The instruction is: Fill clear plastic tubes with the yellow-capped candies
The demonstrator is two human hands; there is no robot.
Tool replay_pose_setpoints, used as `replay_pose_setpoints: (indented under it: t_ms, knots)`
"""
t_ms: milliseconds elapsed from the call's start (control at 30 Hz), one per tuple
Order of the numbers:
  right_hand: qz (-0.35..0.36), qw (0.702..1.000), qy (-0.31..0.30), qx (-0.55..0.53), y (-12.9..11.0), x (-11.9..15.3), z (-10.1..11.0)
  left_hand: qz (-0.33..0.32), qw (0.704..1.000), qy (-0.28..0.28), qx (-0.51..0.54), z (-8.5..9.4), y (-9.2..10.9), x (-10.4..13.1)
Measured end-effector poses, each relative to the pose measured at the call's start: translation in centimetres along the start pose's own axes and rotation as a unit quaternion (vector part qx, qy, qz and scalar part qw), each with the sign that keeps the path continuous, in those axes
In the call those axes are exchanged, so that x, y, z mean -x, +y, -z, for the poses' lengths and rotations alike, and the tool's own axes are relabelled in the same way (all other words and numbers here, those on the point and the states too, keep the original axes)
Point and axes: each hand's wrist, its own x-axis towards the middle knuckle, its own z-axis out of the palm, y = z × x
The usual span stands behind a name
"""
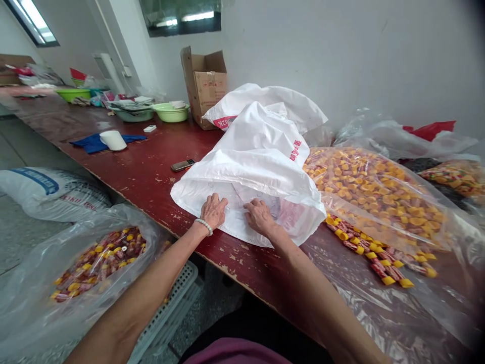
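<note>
A white woven sack (261, 131) with red print lies on the table, its wide mouth facing me. My left hand (213, 210), with a pale bead bracelet on the wrist, rests inside the mouth on the lower layer. Beside it my right hand (259, 216) touches the same layer, its fingers bent and a little apart. Both hands look open, with fingertips down on the sack. Something pale and see-through shows inside the sack around the fingers. What lies deeper is hidden by the upper layer.
On the worn red table (147, 174) lie a mobile phone (182, 165), a white roll (112, 140) and green basins (171, 112). A cardboard box (206, 88) stands behind. Right, clear plastic covers many yellow-capped tubes (375, 187). An open bag of similar pieces (102, 263) sits lower left.
</note>
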Motion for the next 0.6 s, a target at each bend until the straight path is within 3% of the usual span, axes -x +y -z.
replay_pose_setpoints:
  t_ms: [167, 333, 433, 500, 600]
  knots:
    - [-0.003, 0.998, 0.012, -0.055, 0.9, 0.5, 0.0, -0.027, 0.999, -0.014, 0.019, 0.9, -0.7, 0.7]
    - [-0.002, 0.991, 0.074, -0.115, 0.4, 2.2, 0.5, -0.061, 0.996, -0.021, 0.054, 1.2, -1.8, 1.7]
    - [-0.024, 0.976, 0.132, -0.172, -0.1, 3.9, 0.8, -0.032, 0.982, -0.016, 0.185, 1.0, -2.0, 2.8]
    - [-0.044, 0.954, 0.163, -0.249, -0.6, 5.2, 0.8, 0.002, 0.937, -0.022, 0.349, 1.1, -1.6, 3.9]
    - [-0.061, 0.915, 0.149, -0.371, -1.8, 7.2, 0.4, 0.022, 0.824, -0.053, 0.563, 1.8, -0.1, 5.9]
